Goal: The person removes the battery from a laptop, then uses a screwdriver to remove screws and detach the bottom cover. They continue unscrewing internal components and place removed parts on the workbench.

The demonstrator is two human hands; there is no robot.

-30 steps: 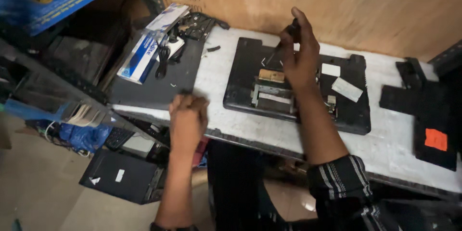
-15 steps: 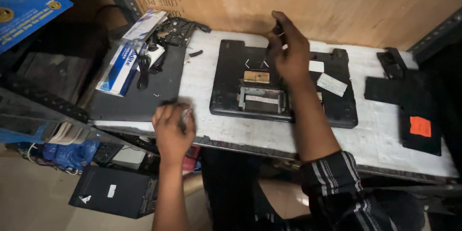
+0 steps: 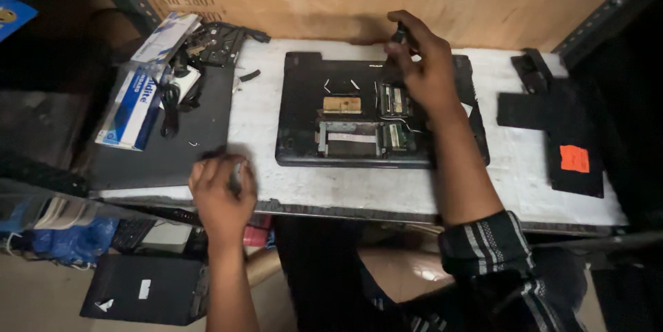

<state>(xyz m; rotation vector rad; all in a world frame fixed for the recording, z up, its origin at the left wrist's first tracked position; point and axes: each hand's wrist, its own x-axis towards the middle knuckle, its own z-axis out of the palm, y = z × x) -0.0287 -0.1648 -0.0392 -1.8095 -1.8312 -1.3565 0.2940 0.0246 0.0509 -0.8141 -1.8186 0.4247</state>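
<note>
A: Two hands work over an opened black laptop (image 3: 380,114) lying bottom-up on a pale bench (image 3: 262,131), seen from the head camera. The right hand (image 3: 425,69) pinches a small dark tool at the laptop's far edge, fingers curled round it.

B: And the left hand (image 3: 221,190)?

A: It rests near the bench's front edge, fingers curled over something small; I cannot tell what. A blue-and-white box (image 3: 138,93) lies further left.

B: Advice?

A: Probably keep the tool upright and steady the laptop.

single head camera, looking steeply down, close over workbench (image 3: 276,107)
</note>
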